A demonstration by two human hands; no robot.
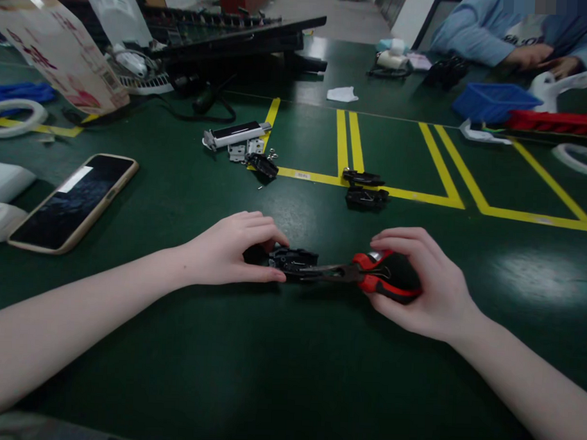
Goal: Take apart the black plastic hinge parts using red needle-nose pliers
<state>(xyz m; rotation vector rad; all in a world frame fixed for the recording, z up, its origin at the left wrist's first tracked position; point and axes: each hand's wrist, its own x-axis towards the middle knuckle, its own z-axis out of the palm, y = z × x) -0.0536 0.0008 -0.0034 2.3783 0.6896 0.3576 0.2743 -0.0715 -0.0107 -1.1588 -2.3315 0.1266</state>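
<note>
Centrally, as I see it from the room, the black part [294,260] is positioned between the person's two hands, low over the green surface [269,373]. The left hand [237,247] pinches its left end, thumb on the near side and fingers on the far side. The right hand [430,286] is curled around the red handles of the pliers [352,273]; their long nose points left and its tips meet the right portion of the black part. Whether the tips grip it, I cannot tell.

On the near side, a broad stretch of green runs from both hands to the near edge, partly visible at lower left. A similar stretch lies to the right of the right hand, below the yellow tape [342,144].

On the far side, room is narrower. Two black pieces [366,198] lie at the tape line, beyond the pliers. A smaller black piece [264,166] and a white-and-black bar [236,134] lie beyond the left hand. To the left, a phone [75,203] lies flat, angled, well apart from the left hand.

Toward the far right, a blue tray [495,102] and a red strip [557,123] sit near a co-worker's blue sleeve [473,27].
</note>
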